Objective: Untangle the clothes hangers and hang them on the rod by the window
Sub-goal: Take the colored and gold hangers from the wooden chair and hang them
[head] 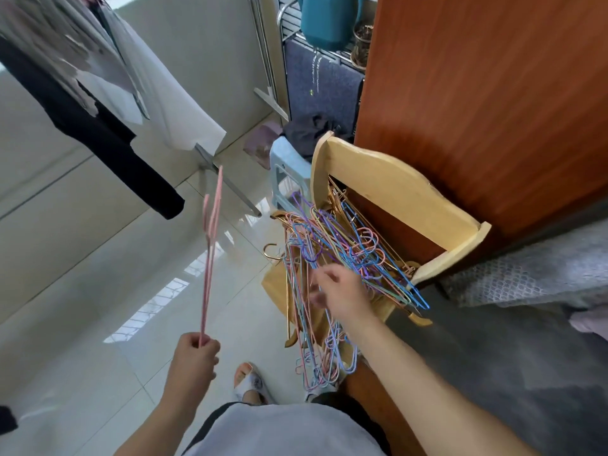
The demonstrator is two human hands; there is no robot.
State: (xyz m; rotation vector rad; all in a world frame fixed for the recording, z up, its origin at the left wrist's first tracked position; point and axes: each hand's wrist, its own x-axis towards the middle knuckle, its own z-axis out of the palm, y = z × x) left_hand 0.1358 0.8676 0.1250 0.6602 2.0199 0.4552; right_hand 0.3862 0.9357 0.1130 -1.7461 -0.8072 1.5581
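Head view: no legible writing on tangled hangers or chair.

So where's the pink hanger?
In the head view, the thin pink wire hanger is on the left, gripped by the left hand, held apart from the tangled pile of coloured wire hangers.

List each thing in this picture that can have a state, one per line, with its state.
pink hangers: freed, held upright
left hand: grips the pink hangers' lower end
hanger pile: tangled, heaped on the chair
right hand: in the pile, blurred, grip unclear
wooden chair: upright, loaded
dark garment: hanging
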